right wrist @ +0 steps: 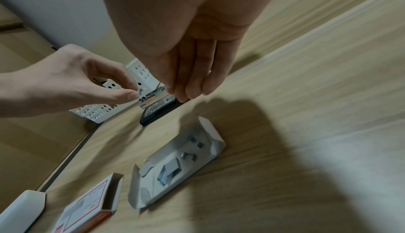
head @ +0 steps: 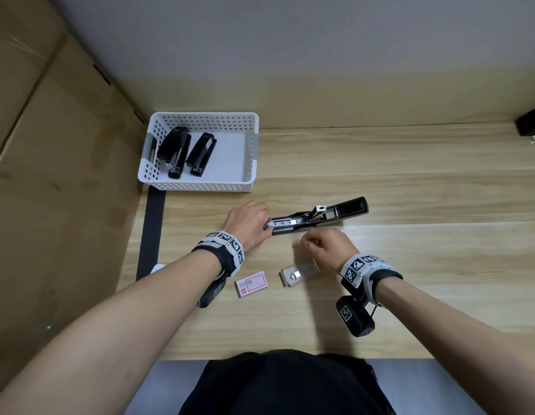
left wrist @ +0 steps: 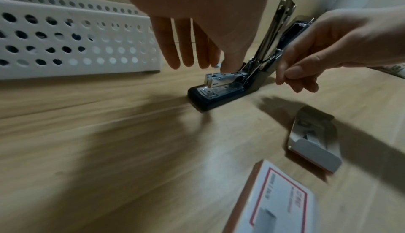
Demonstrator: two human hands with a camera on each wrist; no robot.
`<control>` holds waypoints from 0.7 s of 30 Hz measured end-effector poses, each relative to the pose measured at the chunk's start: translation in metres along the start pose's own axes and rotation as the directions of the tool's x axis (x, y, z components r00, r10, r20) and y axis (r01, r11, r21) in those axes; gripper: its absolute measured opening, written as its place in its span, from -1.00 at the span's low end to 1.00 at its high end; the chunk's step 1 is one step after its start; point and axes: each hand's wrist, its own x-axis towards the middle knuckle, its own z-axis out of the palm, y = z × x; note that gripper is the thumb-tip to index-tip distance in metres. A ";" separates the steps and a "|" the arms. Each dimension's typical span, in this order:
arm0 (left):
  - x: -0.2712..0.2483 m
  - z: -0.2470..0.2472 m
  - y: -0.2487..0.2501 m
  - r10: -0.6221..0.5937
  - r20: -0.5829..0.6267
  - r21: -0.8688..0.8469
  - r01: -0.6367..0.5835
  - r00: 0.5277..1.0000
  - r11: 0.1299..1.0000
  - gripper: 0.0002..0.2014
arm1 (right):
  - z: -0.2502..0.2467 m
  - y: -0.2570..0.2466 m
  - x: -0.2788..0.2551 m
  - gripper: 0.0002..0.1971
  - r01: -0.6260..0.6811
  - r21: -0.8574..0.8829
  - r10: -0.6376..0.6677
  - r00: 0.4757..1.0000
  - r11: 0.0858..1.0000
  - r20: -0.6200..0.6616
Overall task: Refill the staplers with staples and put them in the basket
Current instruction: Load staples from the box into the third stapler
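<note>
A: From the head camera, how far along?
B: Two staplers (head: pixel 185 152) lie in the basket (head: pixel 254 151); a third, the open stapler (head: pixel 318 215), sits on the bench (head: pixel 410 265) right of the basket.

A: The left wrist camera?
B: The left hand (left wrist: pixel 197 34) pinches its magazine front.

A: The right?
B: The right hand (right wrist: pixel 188 60), fingers pressed together, may hold staples; I cannot tell. Closing and basketing remain.
</note>
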 end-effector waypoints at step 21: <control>0.017 0.007 -0.014 0.048 0.064 -0.049 -0.045 0.997 0.998 -0.81 | 0.010 -0.002 0.002 -0.82 -0.027 -0.005 0.027 0.999 1.000 0.039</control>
